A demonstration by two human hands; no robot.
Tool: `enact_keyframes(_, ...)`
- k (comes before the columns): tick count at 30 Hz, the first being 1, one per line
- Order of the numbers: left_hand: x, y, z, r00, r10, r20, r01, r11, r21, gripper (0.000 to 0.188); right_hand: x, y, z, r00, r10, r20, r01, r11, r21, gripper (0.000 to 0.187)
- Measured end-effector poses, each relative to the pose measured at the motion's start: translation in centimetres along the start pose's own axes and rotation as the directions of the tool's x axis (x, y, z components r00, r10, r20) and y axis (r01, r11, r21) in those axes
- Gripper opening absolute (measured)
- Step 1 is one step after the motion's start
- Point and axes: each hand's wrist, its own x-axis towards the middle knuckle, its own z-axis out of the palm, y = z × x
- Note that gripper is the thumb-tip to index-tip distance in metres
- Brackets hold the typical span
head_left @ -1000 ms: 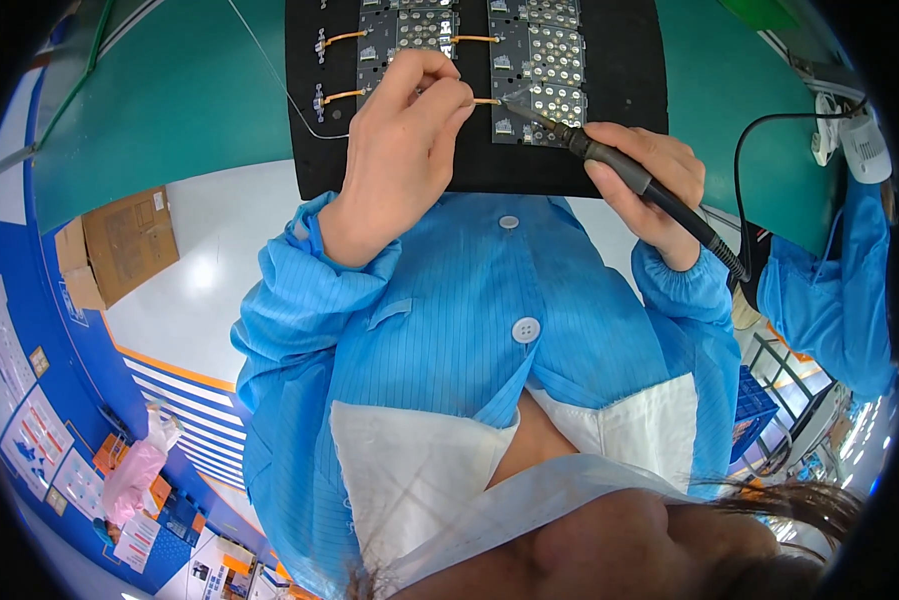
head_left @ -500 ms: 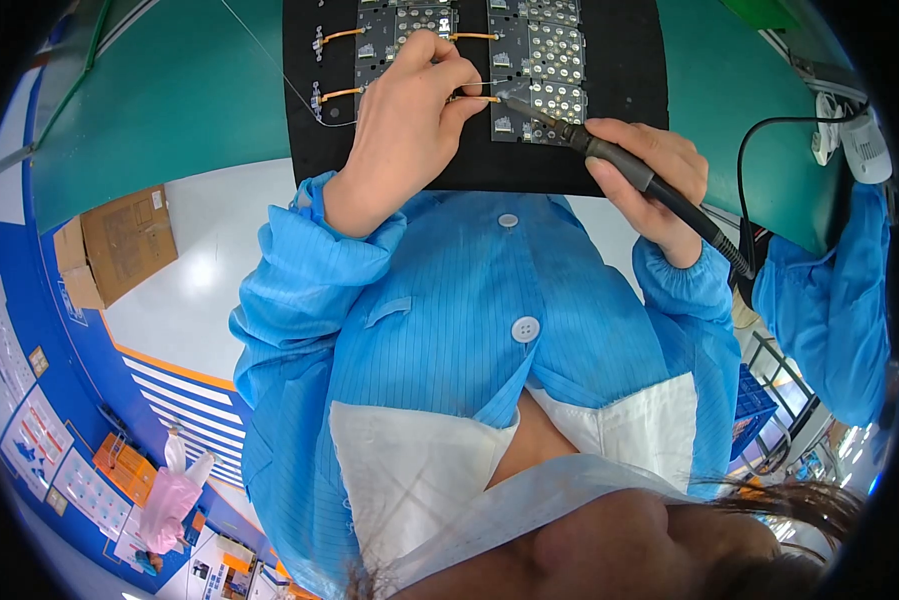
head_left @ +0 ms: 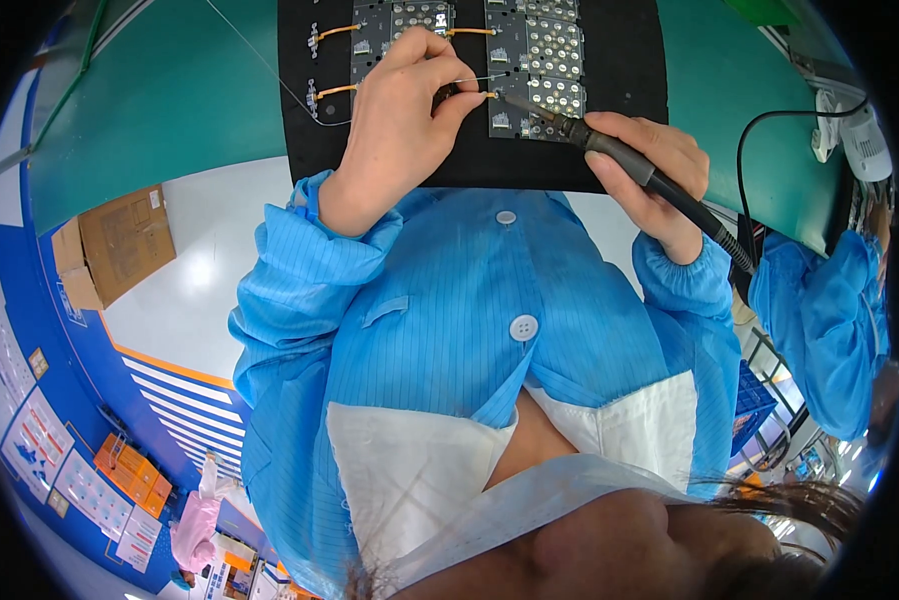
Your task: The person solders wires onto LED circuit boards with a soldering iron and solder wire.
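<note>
My right hand [head_left: 659, 180] is closed round the dark handle of a soldering iron [head_left: 624, 157]. The iron's tip rests at the left edge of the nearest right-hand circuit board [head_left: 509, 118], where the end of a short orange cable [head_left: 489, 95] meets it. My left hand [head_left: 404, 125] is pinched above the boards, its thumb beside that cable. Thin solder wire [head_left: 481, 78] sticks out from its fingers over the board, a little above the iron's tip. Another circuit board [head_left: 371, 72] lies partly hidden behind this hand.
The boards lie on a black mat [head_left: 319, 150] on a green table [head_left: 199, 120]. More orange cables [head_left: 469, 31] and small connectors [head_left: 312, 96] are attached. A black cord [head_left: 744, 160] curves at right, near a co-worker's blue sleeve [head_left: 814, 330]. A cardboard box [head_left: 124, 245] stands at left.
The solder wire's end has lifted slightly away from the iron's tip. Both hands stay nearly in place. The co-worker's blue sleeve at right and a person in pink in the background have shifted.
</note>
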Motion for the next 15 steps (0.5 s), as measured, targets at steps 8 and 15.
enact_keyframes(8, -0.1, -0.52, 0.22, 0.997, 0.065, -0.029, -0.064, 0.998, 0.018, 0.012, -0.01, -0.06, 0.0, 1.0, -0.007, -0.003, 0.007, 1.0, 0.015, 0.028)
enact_keyframes(15, -0.15, -0.5, 0.25, 0.997, 0.065, -0.031, -0.065, 0.998, 0.02, 0.013, -0.05, -0.11, -0.13, 0.999, 0.035, 0.007, -0.035, 0.999, 0.008, 0.029)
